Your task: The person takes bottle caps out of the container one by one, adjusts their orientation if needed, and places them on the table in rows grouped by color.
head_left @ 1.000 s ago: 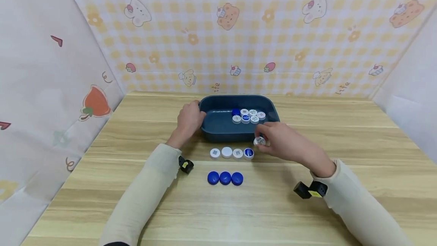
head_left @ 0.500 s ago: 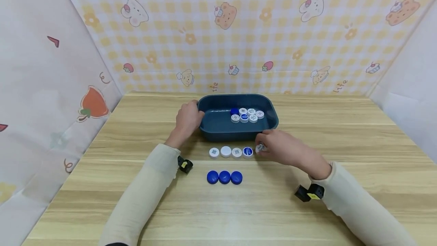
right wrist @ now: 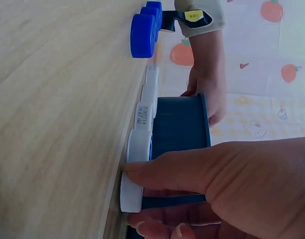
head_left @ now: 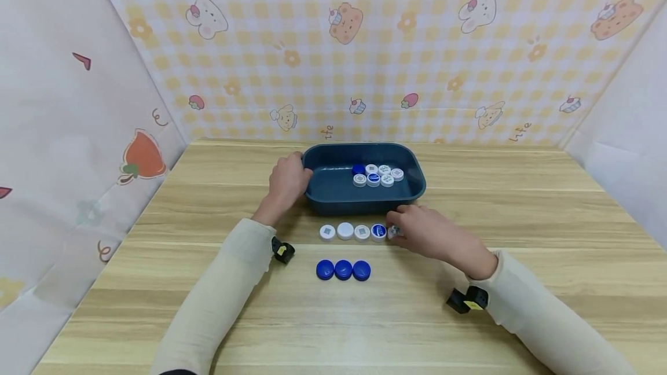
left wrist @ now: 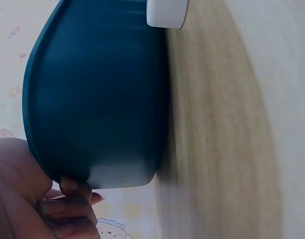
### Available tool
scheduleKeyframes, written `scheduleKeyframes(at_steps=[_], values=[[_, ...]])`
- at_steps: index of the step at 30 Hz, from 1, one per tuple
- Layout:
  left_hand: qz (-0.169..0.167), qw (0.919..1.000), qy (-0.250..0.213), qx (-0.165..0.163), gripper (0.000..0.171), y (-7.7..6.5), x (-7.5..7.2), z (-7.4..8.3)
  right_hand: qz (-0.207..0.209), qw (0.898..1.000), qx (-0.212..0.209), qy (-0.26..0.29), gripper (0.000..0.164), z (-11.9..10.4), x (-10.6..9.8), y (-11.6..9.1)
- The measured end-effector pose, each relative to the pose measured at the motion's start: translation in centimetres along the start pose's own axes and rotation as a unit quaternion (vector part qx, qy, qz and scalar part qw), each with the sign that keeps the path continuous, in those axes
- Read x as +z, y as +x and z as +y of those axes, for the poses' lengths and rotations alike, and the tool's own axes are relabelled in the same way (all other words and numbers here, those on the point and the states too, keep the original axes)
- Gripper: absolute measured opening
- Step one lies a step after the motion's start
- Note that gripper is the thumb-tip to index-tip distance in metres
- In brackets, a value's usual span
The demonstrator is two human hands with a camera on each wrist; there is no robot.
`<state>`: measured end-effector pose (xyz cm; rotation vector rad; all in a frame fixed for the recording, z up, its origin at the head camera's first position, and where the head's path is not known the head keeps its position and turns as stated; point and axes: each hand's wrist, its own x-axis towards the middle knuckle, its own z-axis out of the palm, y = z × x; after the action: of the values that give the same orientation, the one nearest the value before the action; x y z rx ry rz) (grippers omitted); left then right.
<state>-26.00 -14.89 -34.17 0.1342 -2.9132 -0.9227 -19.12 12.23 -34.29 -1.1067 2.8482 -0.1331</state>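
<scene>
My left hand (head_left: pixel 288 181) grips the left end of a dark teal tray (head_left: pixel 333 208), its fingers curled over the rim in the left wrist view. My right hand (head_left: pixel 429 230) pinches a white bottle cap (right wrist: pixel 131 193) between thumb and fingers, down at the table. That cap sits at the right end of a row of white caps, right beside a white cap with a blue printed top (head_left: pixel 378 232). Further left in the row are a plain white cap (head_left: pixel 345 231) and others with printed squares. Inside the tray, several white caps (head_left: pixel 387 180) and a blue cap (head_left: pixel 358 170) lie toward the right.
Nearer the front, three blue caps (head_left: pixel 343 270) form a short row on the wooden table (head_left: pixel 333 328). A yellow checked backdrop (head_left: pixel 292 28) stands behind the table, with white sheets at both sides.
My right hand has lowered the white cap from beside the tray's front wall to the table and slid it left against the row's end. My left hand stays on the tray.
</scene>
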Motion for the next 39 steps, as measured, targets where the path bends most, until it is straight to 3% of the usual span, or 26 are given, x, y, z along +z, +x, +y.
scheduleKeyframes(at_steps=[20, 28, 34, 39], values=[[-0.001, 1.0000, -0.004, 0.000, 0.038, 0.0, 0.1, -0.2, -0.005, 1.000, 0.018, 0.020, 0.024, -0.5, -0.7, -0.5], [0.000, 1.0000, -0.003, 0.000, 0.036, 0.0, 0.0, -0.1, 0.046, 0.997, -0.019, 0.053, 0.016, -0.6, -2.7, -0.7], [-0.001, 1.0000, -0.004, -0.006, 0.038, 0.0, 0.1, 0.0, 0.087, 0.993, -0.055, 0.052, 0.009, -0.3, -4.4, 0.9], [-0.001, 1.0000, 0.000, -0.009, 0.037, 0.1, 0.1, 0.0, 0.101, 0.992, -0.055, 0.043, 0.009, 0.2, -5.4, 3.4]])
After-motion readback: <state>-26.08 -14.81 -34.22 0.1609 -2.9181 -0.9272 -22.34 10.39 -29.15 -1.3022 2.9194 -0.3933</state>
